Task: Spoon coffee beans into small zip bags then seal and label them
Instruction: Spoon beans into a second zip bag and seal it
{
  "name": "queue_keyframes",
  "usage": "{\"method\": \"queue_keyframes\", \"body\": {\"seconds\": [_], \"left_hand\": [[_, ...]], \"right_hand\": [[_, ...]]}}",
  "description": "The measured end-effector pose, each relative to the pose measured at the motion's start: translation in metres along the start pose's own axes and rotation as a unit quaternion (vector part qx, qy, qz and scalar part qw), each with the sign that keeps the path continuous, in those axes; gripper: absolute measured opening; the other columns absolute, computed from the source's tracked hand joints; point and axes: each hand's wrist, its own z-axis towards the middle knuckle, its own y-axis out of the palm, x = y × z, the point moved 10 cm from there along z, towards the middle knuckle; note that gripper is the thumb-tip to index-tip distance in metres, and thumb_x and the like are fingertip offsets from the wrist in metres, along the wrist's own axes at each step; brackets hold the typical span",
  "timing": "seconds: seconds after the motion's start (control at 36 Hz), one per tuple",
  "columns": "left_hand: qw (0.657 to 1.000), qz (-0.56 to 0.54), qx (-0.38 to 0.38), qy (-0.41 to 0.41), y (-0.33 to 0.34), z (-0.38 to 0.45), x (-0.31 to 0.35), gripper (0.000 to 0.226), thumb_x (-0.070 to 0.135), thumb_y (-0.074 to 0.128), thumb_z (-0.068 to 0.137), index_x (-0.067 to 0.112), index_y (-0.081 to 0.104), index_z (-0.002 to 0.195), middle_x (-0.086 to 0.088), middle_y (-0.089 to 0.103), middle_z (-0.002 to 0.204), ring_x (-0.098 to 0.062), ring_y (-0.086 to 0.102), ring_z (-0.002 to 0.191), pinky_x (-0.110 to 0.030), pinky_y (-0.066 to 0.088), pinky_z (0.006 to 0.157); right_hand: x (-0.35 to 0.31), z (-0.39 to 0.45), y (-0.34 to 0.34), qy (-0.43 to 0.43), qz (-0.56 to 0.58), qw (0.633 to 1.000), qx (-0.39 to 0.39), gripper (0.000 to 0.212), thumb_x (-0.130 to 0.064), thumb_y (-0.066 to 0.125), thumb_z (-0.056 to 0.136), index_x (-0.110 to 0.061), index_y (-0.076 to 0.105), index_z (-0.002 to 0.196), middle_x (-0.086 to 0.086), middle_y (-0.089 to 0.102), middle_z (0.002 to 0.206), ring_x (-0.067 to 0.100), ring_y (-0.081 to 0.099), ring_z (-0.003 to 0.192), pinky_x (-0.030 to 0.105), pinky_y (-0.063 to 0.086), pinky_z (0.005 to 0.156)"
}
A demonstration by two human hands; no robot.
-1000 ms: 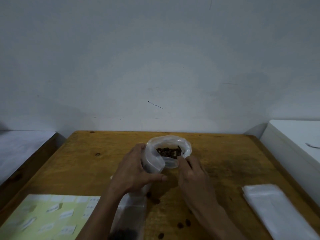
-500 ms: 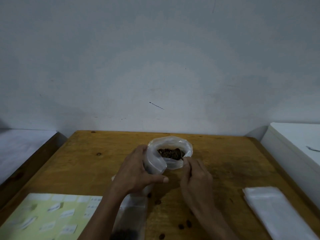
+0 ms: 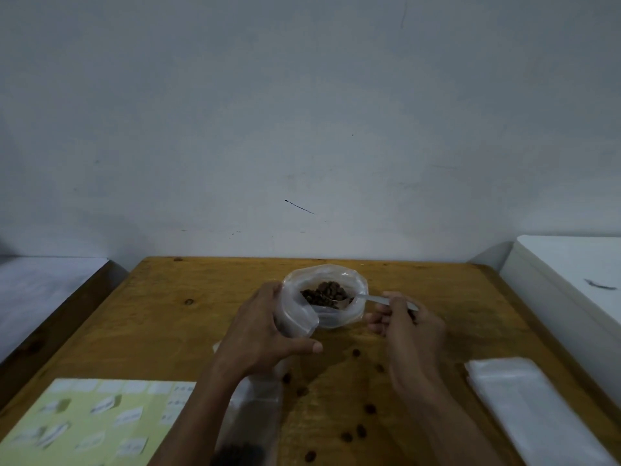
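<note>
Your left hand (image 3: 265, 334) is wrapped around the near-left side of the big open bag (image 3: 324, 297) of coffee beans (image 3: 324, 292). Right hand (image 3: 408, 326), just right of the bag, has its fingers (image 3: 378, 322) pinching the spoon (image 3: 366, 299), bowl dipped in the beans. Loose beans (image 3: 359, 432) lie on the bench (image 3: 174, 317) nearer you than the bag.
</note>
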Motion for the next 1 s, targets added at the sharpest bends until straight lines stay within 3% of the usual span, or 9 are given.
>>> {"method": "queue_keyframes", "body": {"seconds": [0.19,0.33,0.39,0.47,0.58,0.72,0.78,0.89,1.0], "left_hand": [[1.0,-0.004,0.004,-0.006,-0.001,0.0,-0.001,0.122,0.081,0.077,0.038,0.026,0.039,0.14,0.011,0.051,0.127,-0.015,0.053,0.111,-0.039,0.055,0.089],[1.0,-0.015,0.011,-0.015,0.001,0.0,-0.002,0.111,0.074,0.083,0.041,0.029,0.039,0.133,0.013,0.055,0.117,-0.011,0.059,0.1,-0.029,0.055,0.078],[0.999,-0.03,0.011,-0.018,0.0,0.0,-0.002,0.11,0.077,0.081,0.038,0.032,0.04,0.129,0.012,0.058,0.117,-0.011,0.061,0.099,-0.034,0.057,0.08],[0.999,-0.036,0.021,-0.007,-0.004,-0.001,0.001,0.097,0.068,0.086,0.044,0.037,0.038,0.122,0.014,0.058,0.117,-0.006,0.06,0.099,-0.034,0.057,0.081],[0.999,-0.018,0.03,-0.002,-0.007,-0.002,0.002,0.104,0.064,0.088,0.05,0.027,0.039,0.134,0.014,0.051,0.12,-0.01,0.055,0.102,-0.028,0.054,0.082],[0.999,-0.022,0.031,0.002,-0.005,-0.002,0.002,0.106,0.068,0.086,0.048,0.029,0.039,0.134,0.016,0.051,0.118,-0.01,0.056,0.102,-0.023,0.052,0.078],[0.999,-0.024,0.031,0.003,-0.004,-0.001,0.001,0.102,0.07,0.085,0.047,0.033,0.04,0.13,0.016,0.054,0.118,-0.009,0.058,0.103,-0.028,0.056,0.08],[0.999,-0.022,0.024,-0.005,-0.001,0.001,-0.003,0.107,0.075,0.081,0.044,0.032,0.041,0.133,0.014,0.054,0.123,-0.01,0.057,0.107,-0.035,0.058,0.085],[1.0,-0.016,0.026,-0.004,-0.002,0.002,-0.004,0.109,0.075,0.081,0.043,0.03,0.04,0.134,0.012,0.055,0.125,-0.012,0.058,0.107,-0.034,0.059,0.084]], "right_hand": [[-0.033,-0.02,0.019,-0.037,0.011,0.996,-0.075,0.019,-0.018,0.055,0.102,-0.016,0.069,0.089,0.004,0.072,0.066,0.018,0.069,0.061,0.031,0.054,0.057],[-0.062,-0.055,0.047,-0.238,-0.176,0.94,-0.171,0.026,-0.038,0.049,0.1,-0.024,0.069,0.092,-0.003,0.068,0.063,0.007,0.066,0.06,0.021,0.053,0.057],[-0.07,-0.059,0.044,-0.307,-0.199,0.919,-0.145,0.026,-0.038,0.048,0.101,-0.025,0.07,0.1,-0.009,0.066,0.063,0.004,0.066,0.063,0.011,0.047,0.054],[-0.073,-0.052,0.031,-0.336,-0.188,0.918,-0.093,0.024,-0.032,0.05,0.102,-0.02,0.072,0.103,-0.01,0.066,0.067,0.005,0.066,0.062,0.017,0.05,0.052],[-0.062,-0.035,0.028,-0.356,-0.245,0.899,-0.07,0.023,-0.025,0.051,0.103,-0.014,0.072,0.105,-0.004,0.068,0.076,0.0,0.061,0.063,0.002,0.042,0.059],[-0.028,-0.014,0.029,-0.287,-0.293,0.909,-0.078,0.017,-0.022,0.052,0.102,-0.025,0.069,0.103,-0.007,0.065,0.075,0.001,0.058,0.066,0.015,0.048,0.058],[-0.011,-0.008,0.025,-0.199,-0.261,0.942,-0.075,0.016,-0.025,0.05,0.103,-0.032,0.064,0.1,-0.006,0.067,0.07,0.006,0.063,0.061,0.027,0.055,0.057],[0.027,-0.004,0.026,-0.011,-0.147,0.987,-0.064,0.017,-0.024,0.052,0.103,-0.022,0.068,0.097,0.001,0.073,0.066,0.011,0.069,0.06,0.029,0.056,0.06],[0.037,-0.004,0.032,0.05,-0.074,0.994,-0.058,0.019,-0.02,0.053,0.102,-0.02,0.067,0.089,0.006,0.074,0.067,0.017,0.068,0.062,0.031,0.056,0.062]]}}
